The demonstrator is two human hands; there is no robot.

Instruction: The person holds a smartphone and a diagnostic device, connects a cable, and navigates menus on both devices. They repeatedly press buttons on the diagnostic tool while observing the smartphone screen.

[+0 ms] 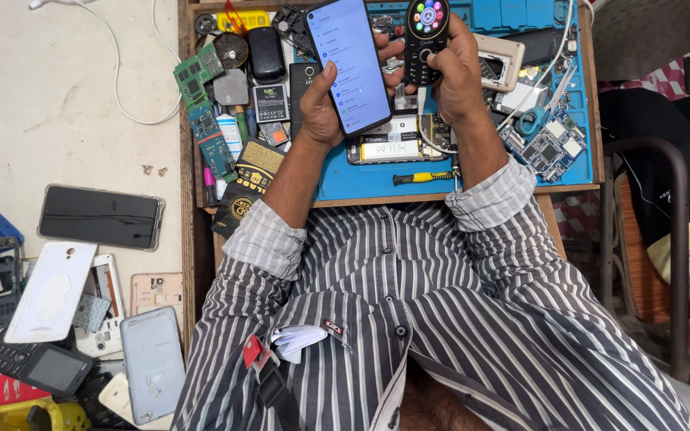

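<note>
in the head view, a lit smartphone [348, 64] was gripped by the left hand [323, 100], its long axis tilted slightly away from the body. just beside it, a small keypad phone [426, 36] was clasped upright by the right hand [455, 76], above the blue repair mat [361, 179].

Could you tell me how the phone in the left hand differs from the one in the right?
The smartphone in the left hand is wide and flat, all lit touchscreen showing a pale menu. The keypad phone in the right hand is narrower and black, with a small round display ringed by coloured icons above buttons. The smartphone tilts leftward; the keypad phone stands nearly upright. Both are switched on and held over the blue mat.
</note>
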